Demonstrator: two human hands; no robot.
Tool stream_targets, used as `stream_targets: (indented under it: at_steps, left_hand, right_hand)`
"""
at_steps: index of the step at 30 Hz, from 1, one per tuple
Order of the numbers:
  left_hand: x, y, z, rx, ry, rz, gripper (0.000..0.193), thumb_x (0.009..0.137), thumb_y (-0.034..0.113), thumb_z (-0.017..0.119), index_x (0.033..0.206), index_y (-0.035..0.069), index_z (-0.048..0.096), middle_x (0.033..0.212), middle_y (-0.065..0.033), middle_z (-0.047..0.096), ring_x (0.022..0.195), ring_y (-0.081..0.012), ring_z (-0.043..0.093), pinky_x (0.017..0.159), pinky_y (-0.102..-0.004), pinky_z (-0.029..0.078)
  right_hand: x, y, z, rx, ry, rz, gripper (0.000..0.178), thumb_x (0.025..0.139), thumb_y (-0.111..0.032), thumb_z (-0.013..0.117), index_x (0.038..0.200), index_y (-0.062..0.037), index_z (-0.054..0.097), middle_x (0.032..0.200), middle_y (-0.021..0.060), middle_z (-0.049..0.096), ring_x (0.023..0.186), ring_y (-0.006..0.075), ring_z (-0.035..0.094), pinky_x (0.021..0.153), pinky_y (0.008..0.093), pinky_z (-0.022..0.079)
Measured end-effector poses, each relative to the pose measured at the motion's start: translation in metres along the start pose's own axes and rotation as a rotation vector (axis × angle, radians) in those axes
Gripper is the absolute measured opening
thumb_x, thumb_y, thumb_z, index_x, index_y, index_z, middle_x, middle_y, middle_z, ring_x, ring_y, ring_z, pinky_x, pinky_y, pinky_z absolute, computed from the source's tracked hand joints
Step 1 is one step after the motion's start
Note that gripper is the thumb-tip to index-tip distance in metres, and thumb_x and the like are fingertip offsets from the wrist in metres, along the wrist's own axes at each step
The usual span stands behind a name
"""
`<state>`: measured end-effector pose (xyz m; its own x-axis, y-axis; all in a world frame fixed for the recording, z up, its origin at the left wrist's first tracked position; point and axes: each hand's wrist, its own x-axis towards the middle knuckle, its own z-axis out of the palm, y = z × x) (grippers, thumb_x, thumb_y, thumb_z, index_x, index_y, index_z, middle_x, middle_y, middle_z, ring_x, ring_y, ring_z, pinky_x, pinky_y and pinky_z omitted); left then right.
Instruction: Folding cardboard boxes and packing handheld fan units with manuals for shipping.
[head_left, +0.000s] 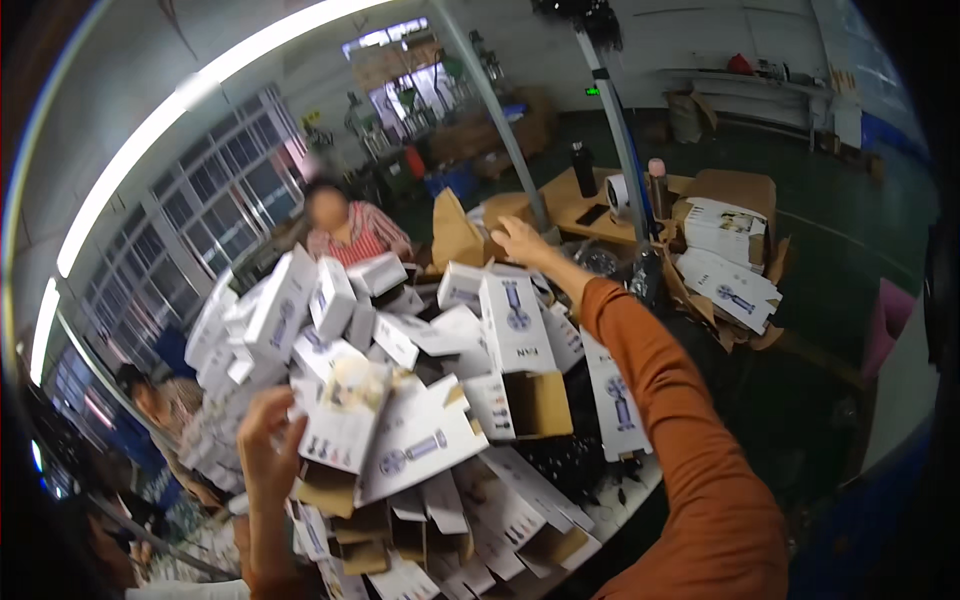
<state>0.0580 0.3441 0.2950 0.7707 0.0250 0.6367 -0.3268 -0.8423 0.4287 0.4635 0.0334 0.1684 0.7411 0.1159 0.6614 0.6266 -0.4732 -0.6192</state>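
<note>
My left hand (270, 435) is raised at the left front of a heaped pile, its fingers apart and slightly curled. Just beside its thumb a white fan box (345, 415) with a printed picture side leans on the heap, its brown flap hanging down. I see no grip on that box. Far across the pile, my right hand (522, 243) stretches out with spread fingers, over or against a brown cardboard carton (512, 212); contact is hard to tell. Below that arm lies an open-ended fan box (515, 325), brown inside. A flattened white box (420, 445) lies in front.
Black cords (570, 460) lie among the boxes. A person in a striped top (355, 235) sits beyond the heap, with others at the left. A metal post (615, 125) rises by a wooden table (570, 205) bearing a black bottle (583, 170). An open carton (740, 190) holds flat boxes.
</note>
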Motion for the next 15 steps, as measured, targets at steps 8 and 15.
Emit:
stream_targets:
  at_steps: [8, 15]
  left_hand:
    - [-0.047, 0.159, 0.015, -1.413, -0.511, 0.172, 0.053, 0.094, 0.039, 0.044, 0.098, -0.011, 0.058, 0.098, -0.0245, 0.059, 0.092, -0.0341, 0.058, 0.085, -0.0401, 0.044]
    - [-0.052, 0.204, 0.045, -1.965, -0.697, 0.177, 0.014, 0.084, 0.005, 0.061, 0.084, -0.008, 0.062, 0.081, -0.0199, 0.059, 0.065, -0.0216, 0.057, 0.056, -0.0292, 0.045]
  right_hand:
    - [-0.026, 0.060, 0.031, 0.158, -0.094, 0.034, 0.043, 0.092, -0.038, 0.041, 0.084, -0.0007, 0.059, 0.087, 0.0202, 0.062, 0.085, 0.0361, 0.059, 0.072, 0.0436, 0.044]
    - [-0.071, 0.065, -0.106, 0.003, -0.149, 0.044, 0.029, 0.085, -0.025, 0.054, 0.086, 0.0018, 0.063, 0.075, 0.0148, 0.063, 0.070, 0.0221, 0.060, 0.066, 0.0337, 0.046]
